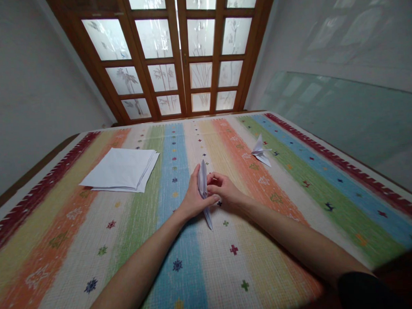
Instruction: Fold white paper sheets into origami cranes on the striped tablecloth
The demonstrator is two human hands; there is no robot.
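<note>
A narrow folded piece of white paper (pixel 202 179) stands on edge over the middle of the table, its pointed lower end towards me. My left hand (pixel 194 196) grips it from the left, with the thumb laid across its near side. On the other side, my right hand (pixel 224 188) has its fingers curled in against the paper; its fingertips are partly hidden, and it appears to pinch the fold. Further right sits a folded paper crane (pixel 260 151) with pointed wings.
A stack of white paper sheets (pixel 119 169) lies at the left, its edges uneven. Beneath everything is a striped tablecloth (pixel 178 292) with small printed figures. Beyond the table's far edge stand wooden doors with glass panes (pixel 183 60); a glass sheet (pixel 343 107) leans along the right wall.
</note>
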